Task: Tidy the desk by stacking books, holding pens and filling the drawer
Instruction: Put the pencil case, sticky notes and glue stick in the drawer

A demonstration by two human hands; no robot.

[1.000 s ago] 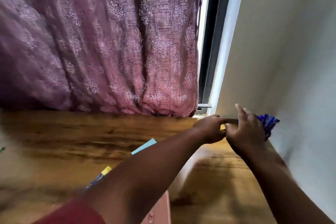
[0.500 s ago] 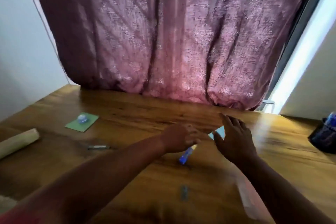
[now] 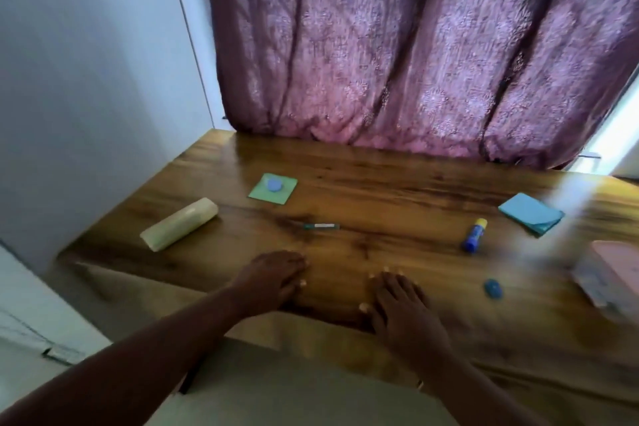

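Note:
My left hand (image 3: 276,278) and my right hand (image 3: 401,301) lie flat, palms down, on the near edge of the wooden desk (image 3: 380,190), holding nothing. Beyond them lies a small green pen (image 3: 321,226). A blue glue stick with a yellow cap (image 3: 474,234) lies to the right, and a small blue eraser-like piece (image 3: 492,288) sits nearer the edge. A blue pad of notes (image 3: 530,213) lies at the right. A green note pad (image 3: 273,187) carries a round blue object (image 3: 275,184). A pink book (image 3: 612,273) is at the far right, blurred.
A pale yellow pencil case (image 3: 179,223) lies at the desk's left end. A purple patterned curtain (image 3: 415,45) hangs behind the desk. A white wall (image 3: 86,62) stands on the left. Pale floor shows below the desk's front edge.
The view swung left from the desk's right corner to its middle. Both hands came back from the pen holder and the glue stick and now rest flat on the near edge.

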